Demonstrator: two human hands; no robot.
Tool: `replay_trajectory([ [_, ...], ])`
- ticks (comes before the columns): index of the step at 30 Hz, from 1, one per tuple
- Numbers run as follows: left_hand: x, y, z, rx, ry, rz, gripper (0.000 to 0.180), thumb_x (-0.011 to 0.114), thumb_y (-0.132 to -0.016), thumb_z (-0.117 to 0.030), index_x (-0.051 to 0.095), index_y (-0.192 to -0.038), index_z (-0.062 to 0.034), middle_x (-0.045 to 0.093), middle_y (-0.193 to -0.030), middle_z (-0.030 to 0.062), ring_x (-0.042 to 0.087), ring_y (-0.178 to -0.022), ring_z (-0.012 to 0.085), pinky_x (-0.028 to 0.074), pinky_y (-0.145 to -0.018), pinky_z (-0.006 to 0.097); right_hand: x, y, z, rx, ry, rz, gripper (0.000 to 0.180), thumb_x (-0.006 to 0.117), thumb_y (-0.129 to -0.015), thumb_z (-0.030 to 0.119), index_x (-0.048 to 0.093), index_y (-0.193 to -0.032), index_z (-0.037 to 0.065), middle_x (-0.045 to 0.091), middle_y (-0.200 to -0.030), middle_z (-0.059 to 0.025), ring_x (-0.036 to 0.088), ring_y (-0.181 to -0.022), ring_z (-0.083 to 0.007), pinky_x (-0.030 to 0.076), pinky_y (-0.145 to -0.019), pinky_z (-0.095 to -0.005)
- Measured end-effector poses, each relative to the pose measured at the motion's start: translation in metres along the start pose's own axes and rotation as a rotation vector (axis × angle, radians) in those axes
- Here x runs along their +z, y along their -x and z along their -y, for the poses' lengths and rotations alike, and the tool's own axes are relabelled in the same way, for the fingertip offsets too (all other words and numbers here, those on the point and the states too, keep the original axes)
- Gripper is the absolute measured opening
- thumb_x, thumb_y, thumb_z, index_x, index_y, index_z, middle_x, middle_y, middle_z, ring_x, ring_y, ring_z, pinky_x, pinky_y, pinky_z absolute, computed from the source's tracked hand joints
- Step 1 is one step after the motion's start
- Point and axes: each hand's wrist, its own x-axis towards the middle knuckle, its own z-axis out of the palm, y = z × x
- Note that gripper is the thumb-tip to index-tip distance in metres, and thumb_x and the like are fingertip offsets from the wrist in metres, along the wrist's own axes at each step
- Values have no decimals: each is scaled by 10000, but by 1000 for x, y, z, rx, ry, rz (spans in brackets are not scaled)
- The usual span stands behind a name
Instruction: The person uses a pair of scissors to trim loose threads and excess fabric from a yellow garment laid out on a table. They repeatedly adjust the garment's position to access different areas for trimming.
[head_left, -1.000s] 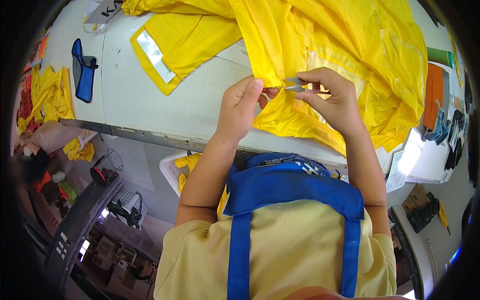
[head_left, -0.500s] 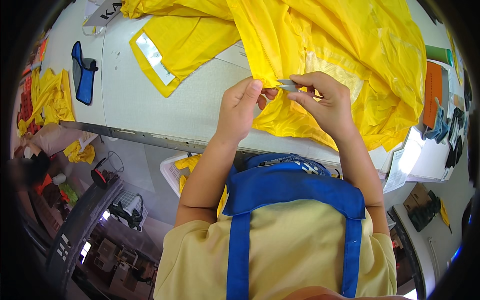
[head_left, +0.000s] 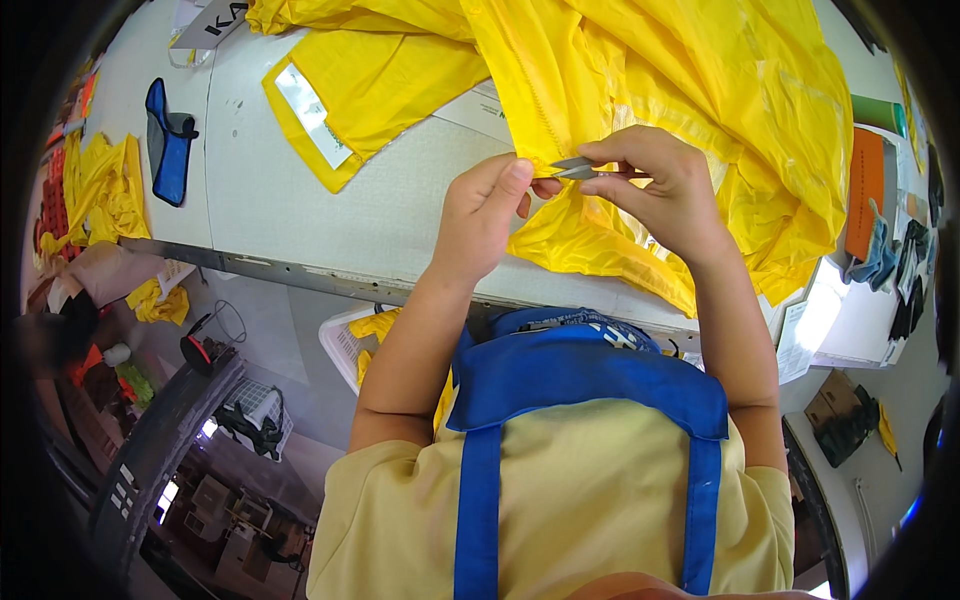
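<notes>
Garment point(head_left: 720, 70) of thin, glossy yellow fabric, heavily creased, lies across the pale, smooth table point(head_left: 330, 225) in front of the person. Its left part is a flat panel with a pale, shiny rectangular strip point(head_left: 313, 115); a toothed line, either stitching or a fastener, runs down the narrow front band.

Left hand point(head_left: 476, 220): thumb and fingers closed, pinching the lower corner of that band. Right hand point(head_left: 668, 190): fingers closed around small grey metal snips point(head_left: 574, 168) with pointed, tapering blades directed left, just beside the left fingertips. Contact between blade tips and cloth cannot be confirmed.

Alongside, a blue-edged fabric article point(head_left: 171, 165) lies at the table's left; an orange, flat-sided item point(head_left: 866, 190) and a green cylinder point(head_left: 880, 115) stand near the right rim. The person wears a smooth blue apron point(head_left: 590, 380).

The garment is cut off at the upper edge. A white sheet point(head_left: 482, 112) is partly covered by it. The snips' handles are mostly hidden in the palm; the left fingers are partly concealed behind the cloth
</notes>
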Motion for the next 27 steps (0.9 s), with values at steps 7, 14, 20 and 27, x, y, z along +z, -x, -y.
replay_trajectory([
  [7,-6,-1,-4,-2,-127,47,407,418,-980,-323,631,-954,23,630,-852,69,500,-720,109,399,-650,237,1,-8,0,-34,19,79,218,726,-730,121,680,-925,34,656,-794,-79,616,-705,-215,480,-629,-296],
  [14,-9,2,-5,-17,-137,56,394,415,-981,-306,636,-974,20,646,-881,77,524,-742,115,415,-666,245,5,1,-14,251,-494,-3,161,723,-758,56,660,-901,15,627,-774,-18,556,-702,-83,444,-632,-226],
  [20,-10,2,11,-179,190,-159,316,467,-962,-250,616,-1034,19,662,-917,100,615,-846,151,477,-733,276,-21,52,-47,486,-241,-318,158,672,-818,54,627,-966,24,618,-804,-21,546,-719,-69,450,-684,-214],
  [27,-48,19,44,-248,-6,-388,339,486,-935,-187,490,-1221,-4,547,-1137,140,557,-989,217,454,-833,339,-118,235,-111,609,544,-944,174,496,-952,131,622,-1036,46,624,-854,-80,563,-745,-170,459,-706,-289],
])
